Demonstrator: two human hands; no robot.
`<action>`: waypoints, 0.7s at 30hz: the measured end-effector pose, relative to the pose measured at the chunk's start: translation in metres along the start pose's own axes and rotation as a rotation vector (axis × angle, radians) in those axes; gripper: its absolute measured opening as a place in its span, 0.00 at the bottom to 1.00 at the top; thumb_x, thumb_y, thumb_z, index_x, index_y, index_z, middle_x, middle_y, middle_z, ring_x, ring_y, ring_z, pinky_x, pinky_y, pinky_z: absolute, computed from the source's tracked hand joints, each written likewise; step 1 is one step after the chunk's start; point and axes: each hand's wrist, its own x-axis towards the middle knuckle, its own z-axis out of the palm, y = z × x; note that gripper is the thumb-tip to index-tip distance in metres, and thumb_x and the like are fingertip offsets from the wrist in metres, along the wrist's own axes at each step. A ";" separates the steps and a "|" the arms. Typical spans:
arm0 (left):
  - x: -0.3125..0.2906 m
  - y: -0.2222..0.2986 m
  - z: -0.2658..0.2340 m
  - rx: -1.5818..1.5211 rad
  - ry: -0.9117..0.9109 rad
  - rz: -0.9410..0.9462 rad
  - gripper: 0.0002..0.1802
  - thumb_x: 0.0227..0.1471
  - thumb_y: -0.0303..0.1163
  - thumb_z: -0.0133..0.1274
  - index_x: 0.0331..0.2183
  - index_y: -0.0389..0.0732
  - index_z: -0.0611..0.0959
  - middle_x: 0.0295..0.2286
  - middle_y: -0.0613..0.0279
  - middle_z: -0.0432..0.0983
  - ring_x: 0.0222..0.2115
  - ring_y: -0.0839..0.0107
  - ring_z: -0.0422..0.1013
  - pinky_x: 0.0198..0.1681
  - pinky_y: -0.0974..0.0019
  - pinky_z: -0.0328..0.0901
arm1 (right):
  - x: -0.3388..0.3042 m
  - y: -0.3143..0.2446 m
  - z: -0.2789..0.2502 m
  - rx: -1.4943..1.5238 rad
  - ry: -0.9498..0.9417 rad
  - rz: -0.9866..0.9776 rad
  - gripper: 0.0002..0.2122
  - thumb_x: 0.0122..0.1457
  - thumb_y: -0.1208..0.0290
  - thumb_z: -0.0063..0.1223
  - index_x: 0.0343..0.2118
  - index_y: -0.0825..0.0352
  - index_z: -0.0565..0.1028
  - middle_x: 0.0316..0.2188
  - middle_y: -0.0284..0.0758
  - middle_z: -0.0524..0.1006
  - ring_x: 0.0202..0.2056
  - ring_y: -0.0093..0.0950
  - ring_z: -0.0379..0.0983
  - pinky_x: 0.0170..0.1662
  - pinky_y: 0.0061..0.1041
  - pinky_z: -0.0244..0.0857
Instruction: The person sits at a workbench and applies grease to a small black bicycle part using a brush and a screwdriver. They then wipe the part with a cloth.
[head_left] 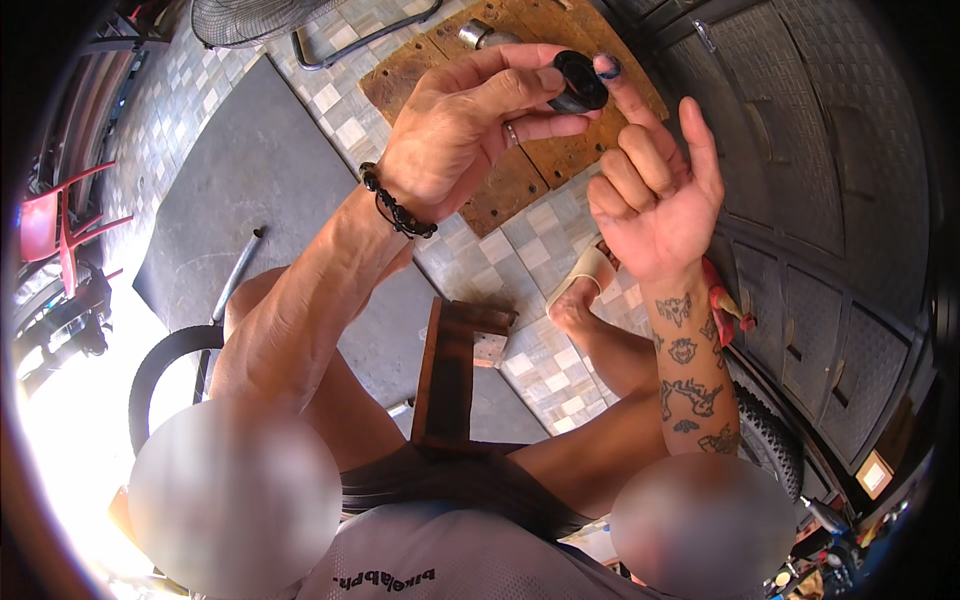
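Observation:
My left hand [465,115], with a dark beaded bracelet at the wrist and a ring, grips a short black hollow cylinder [578,82] between thumb and fingers. The cylinder's round opening faces toward my right hand [655,195]. That hand holds nothing: its index finger and thumb are stretched out, and the other fingers curl toward the palm. Dark grease-like stuff [607,68] coats the index fingertip, which is just beside the cylinder's rim, apart from it. What lies inside the cylinder is too dark to make out.
Below the hands lies a worn wooden board [500,195] with a silver metal cylinder [475,34] on it. A brown L-shaped frame [432,380] is between my legs. Dark cabinets [780,150] line the right side. A fan [255,22], red chair [65,225] and bicycle tyre [150,375] are leftward.

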 end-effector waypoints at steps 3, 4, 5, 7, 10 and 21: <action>0.000 0.001 -0.001 0.002 -0.003 -0.007 0.28 0.70 0.38 0.51 0.61 0.27 0.71 0.54 0.42 0.76 0.56 0.49 0.75 0.64 0.52 0.69 | 0.000 0.000 -0.001 -0.081 0.025 -0.008 0.33 0.77 0.49 0.30 0.72 0.73 0.56 0.14 0.20 0.51 0.16 0.15 0.45 0.23 0.19 0.43; -0.001 0.001 -0.001 0.002 0.001 -0.007 0.28 0.70 0.38 0.50 0.61 0.27 0.71 0.54 0.42 0.76 0.56 0.48 0.75 0.64 0.52 0.69 | 0.001 0.000 -0.001 -0.109 0.033 -0.011 0.33 0.77 0.49 0.30 0.72 0.73 0.56 0.14 0.20 0.51 0.16 0.15 0.45 0.23 0.19 0.43; -0.001 0.001 -0.001 0.002 0.006 -0.007 0.28 0.70 0.38 0.50 0.61 0.27 0.71 0.54 0.42 0.76 0.56 0.48 0.75 0.64 0.52 0.69 | 0.001 0.000 -0.002 -0.127 0.046 -0.015 0.33 0.77 0.49 0.30 0.72 0.74 0.56 0.14 0.20 0.51 0.16 0.15 0.45 0.23 0.19 0.43; -0.001 0.002 -0.001 -0.001 0.010 -0.009 0.28 0.70 0.37 0.50 0.61 0.27 0.71 0.54 0.41 0.76 0.56 0.48 0.75 0.64 0.52 0.70 | 0.001 -0.001 -0.003 -0.162 0.070 -0.023 0.33 0.77 0.49 0.30 0.71 0.74 0.57 0.14 0.20 0.51 0.16 0.15 0.45 0.23 0.19 0.43; -0.002 0.002 -0.001 -0.006 0.013 -0.017 0.27 0.70 0.37 0.50 0.61 0.27 0.71 0.54 0.41 0.76 0.55 0.47 0.75 0.63 0.52 0.70 | 0.002 -0.003 -0.003 -0.204 0.107 -0.019 0.33 0.76 0.48 0.29 0.70 0.75 0.58 0.14 0.20 0.50 0.16 0.15 0.44 0.23 0.19 0.43; 0.001 0.004 0.000 -0.039 0.063 -0.077 0.22 0.69 0.36 0.49 0.55 0.28 0.78 0.50 0.42 0.80 0.52 0.50 0.79 0.60 0.55 0.73 | 0.000 0.005 0.003 -0.752 0.196 -0.108 0.35 0.76 0.47 0.23 0.70 0.75 0.60 0.13 0.19 0.48 0.16 0.15 0.41 0.21 0.19 0.39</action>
